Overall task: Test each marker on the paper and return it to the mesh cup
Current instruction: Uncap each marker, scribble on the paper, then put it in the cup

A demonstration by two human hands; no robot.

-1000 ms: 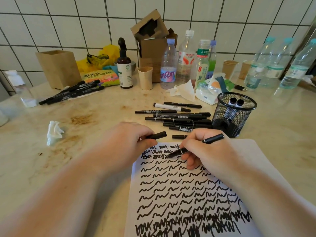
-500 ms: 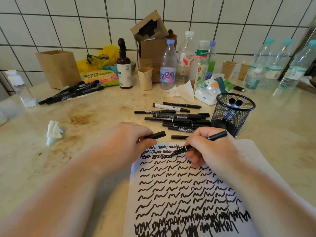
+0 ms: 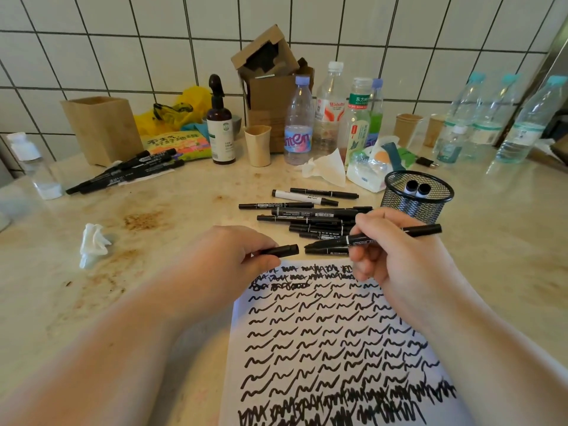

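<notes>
My right hand point(image 3: 396, 256) grips a thin black marker point(image 3: 412, 232), lifted off the paper with its tip pointing left toward the cap. The black cap point(image 3: 284, 250) is pinched in my left hand point(image 3: 227, 256), its open end facing the marker tip, a small gap between them. The white paper point(image 3: 335, 339) beneath is covered with black squiggles. A black mesh cup point(image 3: 415, 199) stands just beyond my right hand and holds two markers. A pile of several black markers point(image 3: 307, 215) lies left of the cup.
More black markers point(image 3: 126, 173) lie at the back left by a cardboard holder point(image 3: 101, 130). Bottles point(image 3: 299, 124), paper cups, a spray bottle point(image 3: 219, 130) and a cardboard box line the tiled wall. Crumpled tissue point(image 3: 92, 244) lies left.
My right hand has lifted the marker off the paper and swung it level, bringing its tip up toward the cap. My left hand has stayed nearly still.
</notes>
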